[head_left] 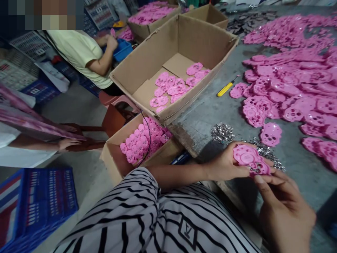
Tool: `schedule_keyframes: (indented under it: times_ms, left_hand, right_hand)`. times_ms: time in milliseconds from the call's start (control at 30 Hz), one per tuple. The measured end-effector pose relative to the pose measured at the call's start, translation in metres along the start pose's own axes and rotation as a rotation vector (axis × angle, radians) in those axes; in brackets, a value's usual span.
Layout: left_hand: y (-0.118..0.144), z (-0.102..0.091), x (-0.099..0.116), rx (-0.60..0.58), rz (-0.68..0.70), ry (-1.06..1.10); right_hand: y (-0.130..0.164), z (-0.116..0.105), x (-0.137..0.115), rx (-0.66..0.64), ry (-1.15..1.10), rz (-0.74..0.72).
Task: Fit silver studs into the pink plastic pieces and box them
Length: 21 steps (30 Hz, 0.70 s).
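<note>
A pink plastic piece (246, 154) with a scalloped rim and small holes is held over the table's front edge. My left hand (223, 163) grips it from the left, thumb across its face. The thumb and fingers of my right hand (284, 200) pinch its lower right end, where small shiny metal bits show; whether a loose bit is between those fingertips I cannot tell. Two heaps of small silvery metal parts (222, 133) lie just beyond my hands. A single pink piece (271, 134) rests near them, beside a large spread of similar pink pieces (295, 77).
A yellow-handled screwdriver (225, 89) lies on the grey table (195, 116). Left of it stands a large cardboard box (147, 45) with several pink pieces, and below that a smaller filled box (113, 151). Another person in a yellow shirt (76, 52) sits beyond; blue crates (50, 196) stand on the floor.
</note>
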<state>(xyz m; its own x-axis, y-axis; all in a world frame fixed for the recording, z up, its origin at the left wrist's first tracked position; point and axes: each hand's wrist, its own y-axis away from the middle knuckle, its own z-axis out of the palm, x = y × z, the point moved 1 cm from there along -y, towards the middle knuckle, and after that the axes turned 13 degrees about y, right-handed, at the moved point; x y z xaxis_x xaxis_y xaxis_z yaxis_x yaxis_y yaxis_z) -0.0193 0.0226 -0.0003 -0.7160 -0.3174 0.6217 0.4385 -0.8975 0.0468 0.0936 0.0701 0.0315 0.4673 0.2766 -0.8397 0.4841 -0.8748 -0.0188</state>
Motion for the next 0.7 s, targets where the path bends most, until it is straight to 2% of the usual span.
schedule_keyframes:
  times_ms: [167,333,533,700]
  left_hand:
    - [0.002,-0.004,0.007,0.079,-0.025,0.007]
    - [0.015,-0.003,0.022,0.137,0.018,-0.152]
    - [0.025,0.0,0.029,0.039,0.064,-0.3]
    - [0.029,0.005,0.028,-0.076,0.047,-0.367]
  right_hand:
    - [0.004,-0.002,-0.003,-0.063,-0.005,-0.045]
    - [0.0,-0.002,-0.005,-0.027,-0.005,-0.254]
    - [-0.01,-0.004,-0.007,-0.031,-0.013,-0.322]
    - [-0.009,-0.015,-0.015,0.009,0.183,-0.416]
